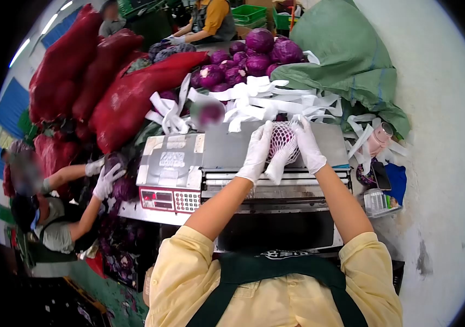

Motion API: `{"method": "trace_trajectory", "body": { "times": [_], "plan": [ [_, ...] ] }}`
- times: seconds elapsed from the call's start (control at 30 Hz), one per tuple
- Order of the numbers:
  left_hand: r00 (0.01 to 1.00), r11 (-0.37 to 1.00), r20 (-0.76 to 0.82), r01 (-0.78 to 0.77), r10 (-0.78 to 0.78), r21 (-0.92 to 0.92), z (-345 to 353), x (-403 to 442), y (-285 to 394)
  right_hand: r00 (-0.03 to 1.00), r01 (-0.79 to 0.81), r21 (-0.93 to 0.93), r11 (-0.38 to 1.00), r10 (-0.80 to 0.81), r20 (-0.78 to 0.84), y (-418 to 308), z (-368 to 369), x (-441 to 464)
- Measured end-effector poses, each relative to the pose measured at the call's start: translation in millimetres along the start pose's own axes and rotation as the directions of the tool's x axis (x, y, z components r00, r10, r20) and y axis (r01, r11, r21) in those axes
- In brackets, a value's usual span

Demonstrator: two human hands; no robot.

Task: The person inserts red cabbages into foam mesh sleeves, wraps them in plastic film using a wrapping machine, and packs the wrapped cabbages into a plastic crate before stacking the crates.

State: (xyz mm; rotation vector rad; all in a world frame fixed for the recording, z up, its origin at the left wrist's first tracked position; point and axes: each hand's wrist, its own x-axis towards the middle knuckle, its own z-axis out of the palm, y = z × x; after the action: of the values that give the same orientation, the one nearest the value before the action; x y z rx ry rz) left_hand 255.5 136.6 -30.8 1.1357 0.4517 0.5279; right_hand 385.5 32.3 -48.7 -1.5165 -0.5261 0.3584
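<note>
Cabbage in netting, gripped between left hand and right hand, probably wants even pressure from both sides (snug, never crushing).

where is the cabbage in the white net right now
In the head view, the netted cabbage is right of centre, between the left grip and right grip, above the grey metal plate, right of the scale.

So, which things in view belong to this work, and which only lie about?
Seemingly in use:
round purple cabbage in white netting, between white-gloved left hand and right hand
loose white netting strips
piled purple cabbages

Seemingly lying about:
pink cylindrical bottle
black rectangular phone
</note>
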Motion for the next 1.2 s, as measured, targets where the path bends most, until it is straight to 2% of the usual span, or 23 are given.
{"method": "trace_trajectory", "body": {
  "times": [0.03,0.07,0.13,0.3,0.37,0.4,0.43,0.5,0.57,0.63,0.7,0.73,0.8,0.9,0.93,0.97,1.0,1.03,1.07,1.1,1.13,1.17,1.2],
  "plan": [
    [0.995,0.994,0.072,0.069,-0.062,-0.088,-0.6,-3.6,13.8,1.000,-0.005,-0.008,1.000,0.005,-0.018,-5.0,-1.3,-2.0],
    [0.979,0.984,0.116,0.175,-0.170,-0.041,-8.0,4.4,15.1,0.990,-0.106,0.217,0.970,0.081,0.118,-8.6,-1.5,-7.2],
    [0.962,0.970,0.128,0.235,-0.242,0.066,-8.3,6.1,17.2,0.876,-0.463,0.515,0.722,0.285,0.388,-6.3,-2.4,-14.0],
    [0.978,0.950,0.137,0.112,-0.157,0.292,-21.9,-5.0,-18.4,0.909,-0.343,0.336,0.877,0.220,0.355,-17.0,-14.2,-23.4],
    [0.966,0.964,0.202,0.111,-0.162,0.242,-16.4,-25.5,22.4,0.948,-0.143,0.084,0.986,0.112,0.297,-10.9,-27.4,-19.2],
    [0.979,0.962,0.173,0.060,-0.109,0.267,-22.3,-26.6,21.0,0.963,0.054,-0.319,0.946,0.036,0.268,-13.1,-43.1,-16.0],
    [0.993,0.905,0.118,-0.040,-0.011,0.423,-29.2,-37.2,31.3,0.957,0.288,-0.609,0.739,-0.193,0.218,-27.3,-53.3,-23.5],
    [0.877,0.439,0.309,-0.457,0.368,0.774,-63.5,-52.4,51.8,0.862,0.501,-0.716,0.487,-0.352,0.364,-67.0,-86.4,-45.7],
    [0.780,0.067,0.544,-0.589,0.308,0.805,-100.0,-74.5,76.3,0.691,0.722,-0.660,0.207,-0.253,0.677,-91.5,-126.1,-58.9],
    [0.755,-0.217,0.656,-0.639,0.007,0.738,-125.5,-94.8,94.6,0.529,0.844,-0.530,-0.088,-0.031,0.848,-113.2,-151.0,-76.0],
    [0.723,-0.287,0.672,-0.685,-0.158,0.669,-138.5,-103.4,98.9,0.471,0.877,-0.447,-0.175,0.136,0.872,-109.8,-167.6,-82.7],
    [0.723,-0.289,0.673,-0.685,-0.157,0.668,-131.2,-105.9,98.8,0.472,0.877,-0.447,-0.177,0.134,0.871,-103.0,-169.6,-83.0],
    [0.659,-0.431,0.722,-0.725,-0.209,0.537,-108.9,-106.4,96.5,0.323,0.932,-0.292,-0.216,0.122,0.939,-81.3,-167.2,-81.5],
    [0.537,-0.298,0.823,-0.828,-0.185,0.474,-93.8,-93.0,62.8,0.297,0.951,-0.285,-0.122,0.096,0.950,-58.8,-147.0,-84.5],
    [0.518,-0.267,0.854,-0.831,-0.053,0.488,-97.7,-91.4,46.0,0.414,0.907,-0.416,0.071,0.034,0.909,-59.8,-134.8,-92.8],
    [0.494,-0.234,0.866,-0.835,0.082,0.499,-98.9,-92.3,34.9,0.514,0.838,-0.438,0.325,-0.201,0.834,-48.9,-132.4,-98.8],
    [0.564,-0.009,0.791,-0.813,0.237,0.583,-91.7,-102.8,32.7,0.691,0.559,-0.533,0.635,-0.002,0.722,-54.6,-130.0,-105.4],
    [0.572,-0.012,0.784,-0.806,0.242,0.591,-92.1,-115.6,41.5,0.757,0.168,-0.560,0.811,0.257,0.600,-69.7,-127.3,-113.2],
    [0.889,0.429,0.456,-0.424,0.030,0.798,-90.7,-129.9,57.9,0.711,-0.178,-0.576,0.798,0.509,0.485,-105.7,-123.3,-120.8],
    [0.935,0.664,0.121,0.143,-0.335,0.734,-88.3,-144.0,74.5,0.707,-0.213,-0.553,0.805,0.518,0.481,-125.0,-126.0,-123.9],
    [0.971,0.887,0.120,0.132,-0.205,0.443,-82.5,-160.3,87.7,0.725,-0.255,-0.446,0.858,0.475,0.499,-139.0,-130.6,-125.0],
    [0.987,0.945,0.153,-0.006,-0.047,0.328,-81.4,-167.6,97.4,0.745,-0.348,-0.268,0.899,0.438,0.503,-148.5,-134.8,-122.4],
    [0.960,0.922,0.241,-0.220,0.145,0.320,-82.9,-163.0,108.7,0.817,-0.201,-0.230,0.952,0.293,0.497,-162.6,-137.3,-115.1]
  ]
}}
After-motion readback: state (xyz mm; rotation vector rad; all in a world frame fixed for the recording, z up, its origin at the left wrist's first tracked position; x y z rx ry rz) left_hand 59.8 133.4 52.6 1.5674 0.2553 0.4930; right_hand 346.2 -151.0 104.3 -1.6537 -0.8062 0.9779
